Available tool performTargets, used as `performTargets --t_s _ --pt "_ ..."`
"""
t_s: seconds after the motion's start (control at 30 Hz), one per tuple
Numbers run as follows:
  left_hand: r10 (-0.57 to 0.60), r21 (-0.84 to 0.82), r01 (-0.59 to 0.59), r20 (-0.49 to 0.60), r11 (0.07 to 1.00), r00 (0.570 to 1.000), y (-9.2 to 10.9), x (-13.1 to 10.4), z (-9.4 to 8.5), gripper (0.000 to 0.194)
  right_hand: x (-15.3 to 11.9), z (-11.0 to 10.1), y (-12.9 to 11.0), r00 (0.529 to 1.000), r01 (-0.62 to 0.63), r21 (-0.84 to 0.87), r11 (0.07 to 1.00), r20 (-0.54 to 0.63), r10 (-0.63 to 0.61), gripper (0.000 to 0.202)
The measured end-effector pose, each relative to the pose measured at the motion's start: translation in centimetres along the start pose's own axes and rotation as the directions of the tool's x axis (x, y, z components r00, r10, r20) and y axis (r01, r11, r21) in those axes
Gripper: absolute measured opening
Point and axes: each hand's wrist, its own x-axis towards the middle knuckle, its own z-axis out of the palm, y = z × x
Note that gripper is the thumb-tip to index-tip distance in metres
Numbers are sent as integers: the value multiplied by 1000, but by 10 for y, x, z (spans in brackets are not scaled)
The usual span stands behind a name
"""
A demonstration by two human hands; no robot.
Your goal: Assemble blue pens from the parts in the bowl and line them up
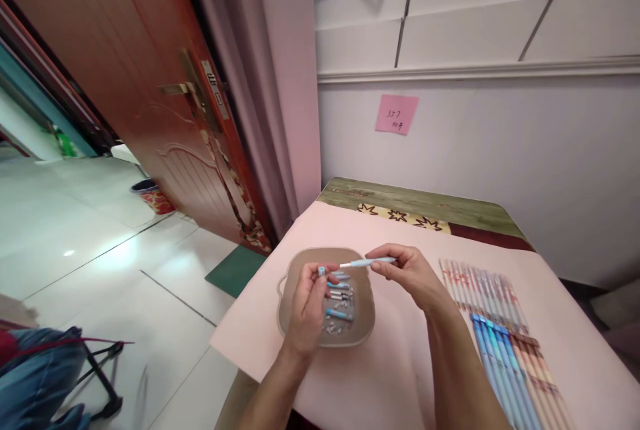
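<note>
Pinched in my right hand (413, 273) is a slim light-blue pen (367, 262), held almost level with its white end pointing left. My left hand (306, 310) is over the left side of a beige plastic basin (369, 327), its fingers closed on a small light-blue pen cap (321, 271). The pen's white end is close to my left fingertips; I cannot tell whether they touch. Inside the basin lie several blue pen parts (339, 315) and small pale pieces (333, 329), partly hidden by my left hand.
On the pink-covered table (390, 377), white-and-red patterned pens (483, 293), blue pens (505, 370) and brown pens (543, 377) lie in rows at the right. A pink note (397, 115) is on the wall. Left are a wooden door (150, 70) and a seated person's leg (43, 367).
</note>
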Motion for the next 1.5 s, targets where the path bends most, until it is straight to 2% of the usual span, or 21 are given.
performTargets --t_s 0.13,0.3,0.47,0.57,0.67,0.8,0.9,1.0,1.07,1.27,1.5 --pt "87 90 -97 112 991 990 4 -3 1 24 -3 5 -4 999 9 12 1000 32 -10 30" --pt "188 226 -213 127 950 974 8 -4 1 21 -2 8 -6 998 19 17 1000 66 -20 28" --pt "342 357 -372 147 857 928 12 -1 -1 15 -6 5 -8 995 28 -64 998 101 -22 26" --pt "342 365 -394 201 844 918 12 0 -3 17 -7 4 -9 997 -2 -69 998 81 8 28" --pt "244 349 -315 232 882 941 11 -2 -3 18 -5 10 -8 998 -14 37 999 62 11 32" --pt "40 218 -99 261 971 964 8 -6 0 20 2 23 -5 1000 3 178 984 8 -5 30" --pt "-89 72 72 264 995 961 7 -8 5 23 5 32 -3 999 -2 195 981 -35 9 32" --pt "-179 -44 198 273 979 945 8 -10 9 26 6 38 -2 999 -35 226 973 17 32 34" --pt "-201 -85 232 271 969 941 9 -10 10 26 6 40 -2 998 -43 244 969 49 32 34" --pt "-215 -176 271 287 946 934 7 -10 13 24 4 44 -5 999 -47 251 967 38 39 33" --pt "-181 -195 248 309 949 934 1 -11 13 20 4 47 -3 997 -56 236 970 58 44 34"
